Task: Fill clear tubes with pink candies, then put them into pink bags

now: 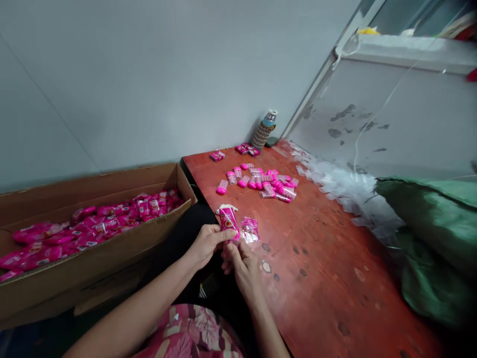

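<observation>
Near the red table's front left edge, my left hand [208, 244] has its fingers closed on a pink printed packet [228, 220], which stands upright with its printed face showing. My right hand [244, 263] pinches the packet's lower end, close to my left fingertips. Just right of the packet, a flat pink and clear wrapper [251, 229] lies on the table. Something whitish shows behind the packet's top. Farther back is a loose group of clear containers with pink caps [266, 179].
A cardboard box [93, 253] of pink packets stands left of the red table [316, 278]. Small pink packs [217, 155] and a bottle [264, 130] are at the back. Clear plastic pieces [335, 181] and a green sack [436, 248] lie along the right.
</observation>
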### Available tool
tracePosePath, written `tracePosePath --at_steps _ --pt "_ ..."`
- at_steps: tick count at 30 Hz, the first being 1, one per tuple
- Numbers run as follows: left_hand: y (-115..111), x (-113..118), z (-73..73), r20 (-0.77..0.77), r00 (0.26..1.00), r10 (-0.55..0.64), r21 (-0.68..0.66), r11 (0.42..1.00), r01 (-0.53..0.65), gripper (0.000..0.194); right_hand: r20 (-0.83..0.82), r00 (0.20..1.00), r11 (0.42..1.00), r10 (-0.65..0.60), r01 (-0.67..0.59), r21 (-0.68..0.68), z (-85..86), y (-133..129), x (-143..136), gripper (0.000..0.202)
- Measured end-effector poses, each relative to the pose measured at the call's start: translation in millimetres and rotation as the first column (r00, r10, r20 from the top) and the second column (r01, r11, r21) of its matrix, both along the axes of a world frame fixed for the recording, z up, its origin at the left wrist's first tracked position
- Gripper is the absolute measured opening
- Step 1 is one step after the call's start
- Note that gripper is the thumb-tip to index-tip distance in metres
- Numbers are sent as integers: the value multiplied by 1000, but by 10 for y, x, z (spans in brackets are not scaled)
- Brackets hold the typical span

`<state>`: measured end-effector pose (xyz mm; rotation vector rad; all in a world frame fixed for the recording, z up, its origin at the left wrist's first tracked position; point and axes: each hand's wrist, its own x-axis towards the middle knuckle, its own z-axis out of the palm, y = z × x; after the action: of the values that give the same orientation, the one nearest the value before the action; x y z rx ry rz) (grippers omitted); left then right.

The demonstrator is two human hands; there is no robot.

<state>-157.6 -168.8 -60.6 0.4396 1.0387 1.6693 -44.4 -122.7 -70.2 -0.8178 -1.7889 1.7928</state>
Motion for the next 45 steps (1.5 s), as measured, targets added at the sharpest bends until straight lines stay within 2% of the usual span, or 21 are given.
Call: tracePosePath --at_steps 2,4,6,9,11,14,19,21,23,25,27,30,32,34,37,39,41,45 --pt "6 -46 20 4 996 -86 4 996 86 23 -75 994 981 85 -97 -169 -22 53 -16 28" --pt "21 -82 21 -6 990 -139 -8 990 139 22 -113 988 957 109 -135 -256 -52 102 -37 29" --pt "47 -98 -11 -31 992 -124 -42 992 122 21 -84 994 971 65 -82 -225 -80 132 -64 28" --pt "98 -98 -88 -22 999 -33 -93 995 31 23 -36 998 991 -59 54 -126 -105 133 -98 23" --pt "133 -103 -128 35 999 34 -103 994 -30 23 -73 993 982 -89 76 -172 -113 122 -105 24" --pt "174 -111 -153 86 992 98 -120 989 -87 23 -163 982 946 -91 34 -322 -137 136 -92 28" --pt "193 -17 -150 164 986 8 -106 994 10 23 -211 954 912 -212 116 -394 -191 267 -110 23" --pt "171 23 -133 197 979 -44 -54 997 56 24 -204 959 916 -199 108 -385 -191 309 -143 22" --pt "122 12 -100 197 977 -76 -22 996 82 24 -185 975 931 -124 49 -362 -169 327 -171 21" --pt "43 -81 -48 183 983 -11 -30 999 17 21 -167 985 942 -41 -17 -334 -126 340 -170 21" --pt "-60 -259 16 188 966 178 -36 984 -175 21 -150 989 952 -19 -28 -304 -68 385 -125 21" --pt "-200 -579 89 224 847 481 -26 872 -489 37 -69 991 981 -113 100 -168 2 561 12 18" --pt "-237 -707 93 207 808 551 -32 830 -557 47 63 977 977 -204 200 67 -4 731 110 19" --pt "-213 -694 59 172 837 520 -55 853 -519 45 211 938 917 -277 192 349 -67 893 178 20" --pt "-94 -459 -26 133 915 380 -106 924 -368 36 341 895 787 -288 18 616 -232 1032 203 21" --pt "0 -268 -80 111 952 284 -138 953 -268 32 371 884 708 -283 -68 703 -337 1047 187 19" --pt "82 -123 -127 77 978 196 -163 970 -182 31 379 872 651 -309 -97 753 -408 1023 167 18" --pt "205 2 -219 -35 997 64 -212 975 -70 32 378 853 599 -359 -100 794 -456 976 146 23"
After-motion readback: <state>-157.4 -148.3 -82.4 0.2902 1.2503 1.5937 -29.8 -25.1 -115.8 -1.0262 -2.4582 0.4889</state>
